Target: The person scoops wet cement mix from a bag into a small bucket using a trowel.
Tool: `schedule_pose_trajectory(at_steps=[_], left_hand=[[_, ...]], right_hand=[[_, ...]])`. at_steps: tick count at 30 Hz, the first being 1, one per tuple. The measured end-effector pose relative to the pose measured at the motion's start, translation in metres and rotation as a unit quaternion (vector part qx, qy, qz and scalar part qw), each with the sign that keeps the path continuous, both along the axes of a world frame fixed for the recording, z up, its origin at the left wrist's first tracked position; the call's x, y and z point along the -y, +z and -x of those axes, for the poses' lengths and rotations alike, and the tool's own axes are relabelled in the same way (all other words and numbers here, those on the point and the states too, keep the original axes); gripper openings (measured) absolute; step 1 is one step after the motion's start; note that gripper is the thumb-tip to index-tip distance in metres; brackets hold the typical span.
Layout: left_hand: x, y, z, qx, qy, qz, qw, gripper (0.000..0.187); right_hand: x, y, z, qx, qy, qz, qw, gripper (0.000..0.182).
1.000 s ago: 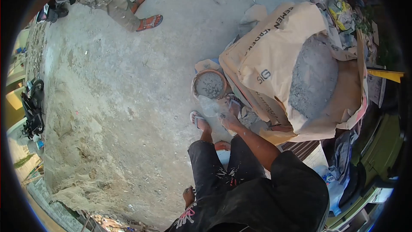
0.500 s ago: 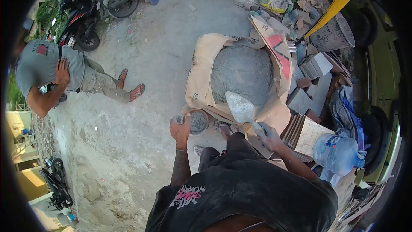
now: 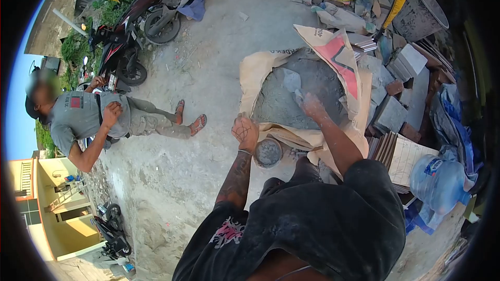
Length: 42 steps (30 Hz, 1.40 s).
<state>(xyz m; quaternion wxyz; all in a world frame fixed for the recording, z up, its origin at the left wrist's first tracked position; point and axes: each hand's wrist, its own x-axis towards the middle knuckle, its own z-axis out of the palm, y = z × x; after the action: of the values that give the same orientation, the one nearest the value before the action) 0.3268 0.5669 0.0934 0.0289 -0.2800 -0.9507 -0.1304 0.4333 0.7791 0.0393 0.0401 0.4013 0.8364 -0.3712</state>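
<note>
Grey cement mix (image 3: 276,99) fills an opened paper bag (image 3: 253,70) with a red mark on one flap. My right hand (image 3: 313,105) is closed round the handle of a trowel (image 3: 292,79), whose blade lies against the mix near its middle. At the bag's near left edge, my left hand (image 3: 245,133) is closed on the paper, its fingertips mostly hidden. A small round pot (image 3: 269,153) of grey mix stands on the ground just right of my left wrist, below the bag.
Stacked tiles (image 3: 403,161), a large water bottle (image 3: 440,183) and rubble lie to the right, with a bucket (image 3: 419,13) at the upper right. A person (image 3: 94,119) stands at the left, near a parked motorbike (image 3: 125,54).
The trowel has moved forward from the bag's near edge into the mix. My left hand has left the pot and moved up to the bag's edge. The other person has raised a hand.
</note>
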Motion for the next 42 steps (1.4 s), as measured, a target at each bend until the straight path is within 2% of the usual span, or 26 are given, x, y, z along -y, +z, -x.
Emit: schedule_pose_trajectory(at_steps=[2, 3, 5, 6, 8, 9, 11, 15, 17, 21, 23, 26, 30, 32, 36, 38, 40, 42], left_hand=[[-0.008, 0.014, -0.003, -0.004, -0.008, -0.022, 1.0, 0.016], [-0.011, 0.017, -0.005, -0.004, -0.004, -0.021, 1.0, 0.016], [-0.019, 0.023, -0.007, -0.018, 0.0, -0.041, 0.999, 0.014], [-0.021, 0.027, -0.006, -0.019, 0.003, -0.04, 0.999, 0.014], [-0.028, 0.035, -0.005, -0.032, -0.008, -0.074, 0.997, 0.014], [-0.035, 0.04, -0.003, -0.033, -0.009, -0.078, 0.996, 0.014], [-0.041, 0.048, -0.004, -0.027, -0.007, -0.102, 0.994, 0.015], [-0.055, 0.05, -0.005, -0.024, -0.013, -0.111, 0.993, 0.017], [-0.057, 0.052, -0.004, -0.031, -0.019, -0.118, 0.992, 0.018], [-0.051, 0.056, -0.008, -0.021, -0.019, -0.113, 0.993, 0.018], [-0.041, 0.048, -0.009, -0.013, -0.026, -0.073, 0.997, 0.018], [-0.023, 0.034, -0.014, 0.007, -0.003, -0.032, 0.999, 0.019], [-0.012, 0.02, -0.02, 0.01, 0.022, -0.044, 0.999, 0.02], [-0.01, 0.02, -0.022, -0.007, 0.017, -0.06, 0.998, 0.023], [0.013, 0.028, -0.029, 0.04, 0.051, -0.119, 0.991, 0.031], [0.046, 0.007, -0.032, 0.04, 0.131, -0.151, 0.979, 0.034], [0.089, -0.018, -0.036, 0.093, 0.225, -0.161, 0.956, 0.035], [0.147, -0.068, -0.047, 0.114, 0.314, -0.108, 0.937, 0.035]], right_hand=[[0.01, 0.018, -0.001, -0.015, 0.086, -0.006, 0.996, 0.037], [0.01, 0.015, -0.002, -0.015, 0.089, -0.004, 0.996, 0.037], [0.01, 0.003, -0.002, -0.028, 0.191, -0.034, 0.981, 0.036], [0.008, -0.004, -0.001, -0.029, 0.193, -0.033, 0.98, 0.036], [0.001, -0.011, -0.003, 0.069, 0.271, 0.017, 0.96, 0.036], [0.001, -0.011, -0.005, 0.069, 0.27, 0.013, 0.96, 0.036], [0.012, -0.008, -0.018, -0.026, 0.256, 0.059, 0.965, 0.037], [0.001, 0.002, -0.031, -0.016, 0.278, 0.148, 0.949, 0.036], [-0.004, 0.004, -0.036, -0.069, 0.34, 0.177, 0.921, 0.039], [-0.007, 0.018, -0.039, -0.036, 0.308, 0.225, 0.924, 0.042], [-0.008, 0.002, -0.042, -0.103, 0.302, 0.239, 0.917, 0.044], [-0.011, -0.013, -0.043, -0.126, 0.3, 0.212, 0.921, 0.043], [-0.011, 0.016, -0.047, -0.055, 0.259, 0.25, 0.931, 0.041], [-0.01, 0.03, -0.049, -0.036, 0.186, 0.31, 0.932, 0.036], [-0.013, 0.036, -0.058, -0.053, 0.166, 0.298, 0.939, 0.037], [-0.017, 0.037, -0.066, -0.08, 0.189, 0.226, 0.952, 0.037], [-0.018, 0.051, -0.071, -0.078, 0.169, 0.231, 0.955, 0.038], [-0.016, 0.071, -0.076, -0.077, 0.151, 0.235, 0.957, 0.038]])
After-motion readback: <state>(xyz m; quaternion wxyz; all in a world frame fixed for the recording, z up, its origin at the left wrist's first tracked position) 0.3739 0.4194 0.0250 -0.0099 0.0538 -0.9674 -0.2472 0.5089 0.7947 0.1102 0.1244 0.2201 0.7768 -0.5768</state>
